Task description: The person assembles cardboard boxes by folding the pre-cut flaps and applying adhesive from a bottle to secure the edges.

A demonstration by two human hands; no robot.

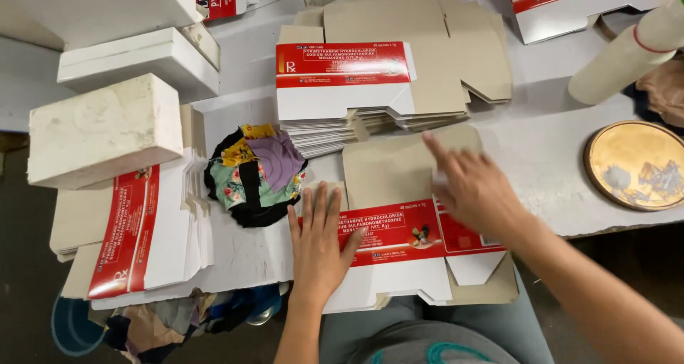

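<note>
Flat carton blank at the near edge of the worktop.

The unfolded carton blank [410,229] lies flat, printed face up: a red band with white lettering, white panels and flaps below it, plain brown board above. Its lower flaps overhang the worktop's near edge. It rests on further blanks, whose brown corners show beneath.

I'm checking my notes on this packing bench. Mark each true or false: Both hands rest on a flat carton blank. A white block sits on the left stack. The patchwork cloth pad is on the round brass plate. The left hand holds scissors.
1. Both hands, left hand and right hand, rest on the flat carton blank: true.
2. A white block sits on the left stack: true.
3. False: the cloth pad lies on the table, far from the brass plate.
4. False: the left hand lies flat, empty.
</note>
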